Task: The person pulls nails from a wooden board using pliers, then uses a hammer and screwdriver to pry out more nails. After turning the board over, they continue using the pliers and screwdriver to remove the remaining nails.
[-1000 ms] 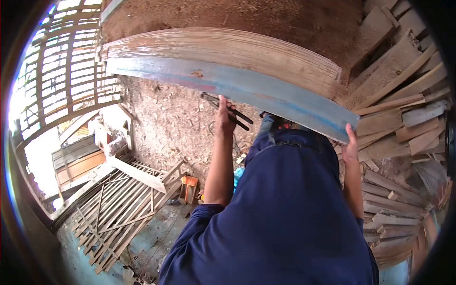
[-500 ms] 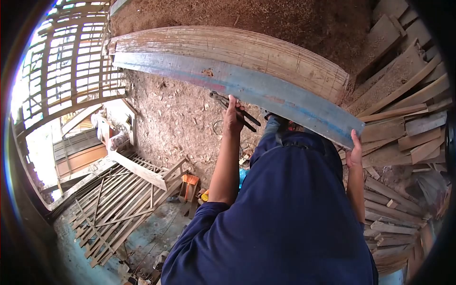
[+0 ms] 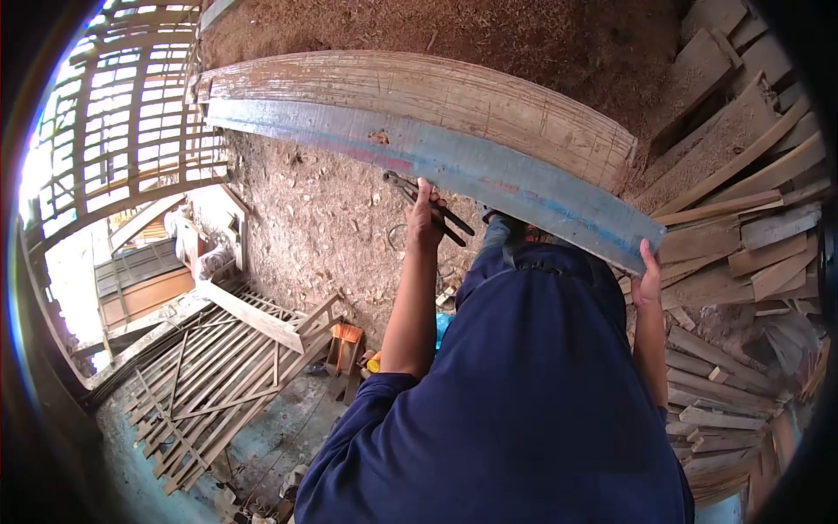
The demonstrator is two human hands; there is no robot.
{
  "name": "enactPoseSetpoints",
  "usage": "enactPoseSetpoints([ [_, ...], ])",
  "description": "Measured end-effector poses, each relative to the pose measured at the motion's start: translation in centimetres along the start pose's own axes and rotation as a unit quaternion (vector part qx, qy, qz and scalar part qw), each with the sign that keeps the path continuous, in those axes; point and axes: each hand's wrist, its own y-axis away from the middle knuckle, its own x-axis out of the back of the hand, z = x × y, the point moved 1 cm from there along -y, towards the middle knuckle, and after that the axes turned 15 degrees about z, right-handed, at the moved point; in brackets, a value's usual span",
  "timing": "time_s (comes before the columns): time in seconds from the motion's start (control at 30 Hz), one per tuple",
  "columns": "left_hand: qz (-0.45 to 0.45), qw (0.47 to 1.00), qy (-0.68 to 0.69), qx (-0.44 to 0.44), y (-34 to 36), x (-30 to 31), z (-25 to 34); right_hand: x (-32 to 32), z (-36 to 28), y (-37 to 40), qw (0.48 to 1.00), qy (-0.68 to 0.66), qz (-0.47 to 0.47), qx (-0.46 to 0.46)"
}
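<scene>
A long plank (image 3: 489,185), painted worn grey-blue, stretches across the view in front of my body. My right hand (image 3: 647,278) grips its right end, with the thumb on the upper face. Closed around dark-handled pincers (image 3: 456,220), my left hand (image 3: 425,214) is at the plank's near edge, the thumb tip touching or just beside it. The pincers' jaws point to the upper left, and the palm hides their middle. Directly behind the painted plank lies a bare, scratched wooden board (image 3: 419,87).
Brown sawdust (image 3: 524,31) covers the ground beyond the board. Stacked planks (image 3: 733,183) crowd the right side. At lower left lies a slatted wooden panel (image 3: 227,375), near an orange-topped object (image 3: 346,334). A lattice wall (image 3: 131,105) stands at far left.
Almost nothing differs. The plank's right end and my right hand appear slightly further left, along with a small shift of the whole view. Both hands keep their holds.
</scene>
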Motion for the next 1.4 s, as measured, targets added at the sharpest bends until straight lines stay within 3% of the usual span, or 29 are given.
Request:
enactPoseSetpoints([
  [0.27, 0.021, 1.000, -0.019, -0.009, 0.8, -0.6, 0.3, -0.6, -0.4, 0.5, 1.000, 0.001, -0.005, -0.023],
  [0.4, 0.031, 0.998, -0.046, -0.033, 0.6, -0.8, 0.7, -1.4, -1.3, 1.2, 1.000, 0.019, -0.004, 0.018],
  [0.57, 0.069, 0.982, -0.135, -0.113, 4.1, -4.3, 4.2, -3.0, -5.1, 2.7, 0.991, 0.074, 0.005, -0.112],
  [0.73, 0.082, 0.975, -0.138, -0.152, 5.9, -7.6, 6.8, -4.4, -9.6, 2.4, 0.982, 0.099, 0.014, -0.162],
  [0.8, 0.076, 0.940, -0.214, -0.253, 5.3, -8.5, 7.3, -4.8, -10.9, 1.8, 0.974, 0.092, 0.030, -0.204],
  [0.83, 0.073, 0.941, -0.214, -0.251, 4.9, -8.8, 7.3, -4.9, -11.7, 1.7, 0.974, 0.092, 0.033, -0.202],
  [0.9, 0.088, 0.928, -0.214, -0.291, 3.6, -10.4, 7.4, -5.6, -13.3, 1.1, 0.964, 0.096, -0.032, -0.244],
  [1.03, 0.077, 0.927, -0.241, -0.277, 3.3, -13.5, 8.7, -5.9, -14.8, -1.1, 0.954, 0.116, -0.064, -0.269],
  [1.17, 0.065, 0.934, -0.223, -0.273, 2.5, -12.8, 8.4, -6.0, -15.0, -0.7, 0.945, 0.123, -0.087, -0.289],
  [1.3, 0.080, 0.930, -0.198, -0.298, 3.3, -12.5, 7.4, -4.3, -14.3, 0.2, 0.939, 0.125, -0.141, -0.287],
  [1.37, 0.094, 0.930, -0.189, -0.300, 3.2, -12.8, 7.2, -3.5, -13.3, 0.7, 0.947, 0.310, 0.034, -0.082],
  [1.4, 0.094, 0.930, -0.187, -0.300, 3.3, -12.8, 7.2, -2.5, -11.8, -0.2, 0.947, 0.310, 0.034, -0.081],
])
